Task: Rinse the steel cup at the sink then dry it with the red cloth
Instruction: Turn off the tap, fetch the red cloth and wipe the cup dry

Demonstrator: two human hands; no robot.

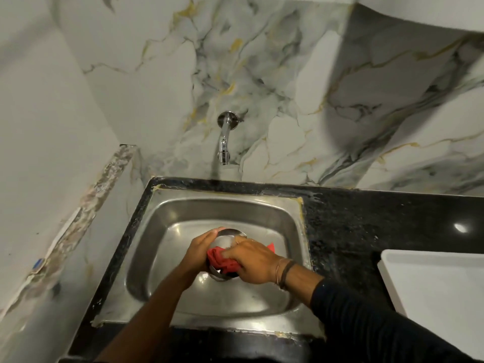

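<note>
Drying | left hand grips steel cup at 9 o'clock | right hand clenches red cloth | advice: turn cup, wipe rim to base.

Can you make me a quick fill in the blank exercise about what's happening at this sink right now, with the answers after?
1. The right hand presses a cloth of ____ colour against the steel cup.
2. The left hand holds the cup above the steel ____.
3. The tap is mounted on the ____, and no water shows running from it.
4. The countertop around the sink is ____ in colour.

Missing words: red; sink; wall; black
</note>
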